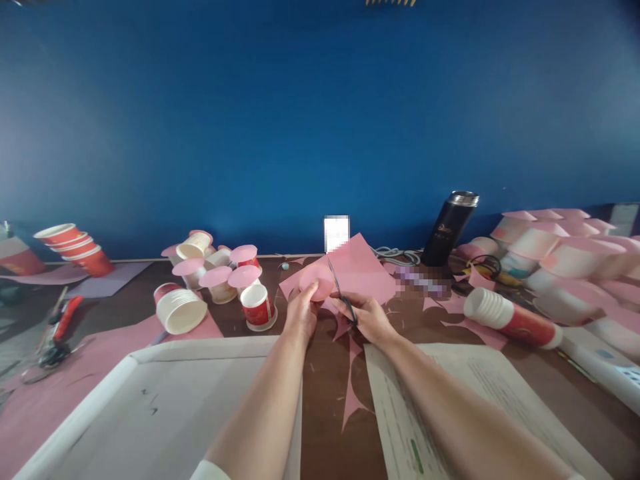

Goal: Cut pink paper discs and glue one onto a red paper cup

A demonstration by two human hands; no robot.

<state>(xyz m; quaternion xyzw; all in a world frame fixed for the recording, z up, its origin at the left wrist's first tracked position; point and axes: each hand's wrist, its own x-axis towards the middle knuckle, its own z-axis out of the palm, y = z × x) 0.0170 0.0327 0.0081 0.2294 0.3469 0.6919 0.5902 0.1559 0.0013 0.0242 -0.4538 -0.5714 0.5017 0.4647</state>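
Note:
In the middle of the table my left hand is closed on a round piece of pink paper, the thumb lying on its face. My right hand grips a pair of dark-handled scissors, whose blades point up and away beside the circle's right edge. Whether the blades touch the paper, I cannot tell. A larger pink sheet lies behind both hands. Below them, thin curved pink offcuts are scattered on the brown table.
Several paper cups with pink discs stand left, near a red cup and a tipped cup stack. Further left lie red-handled pliers. To the right are a black thermos, a lying cup stack and many pink-topped cups.

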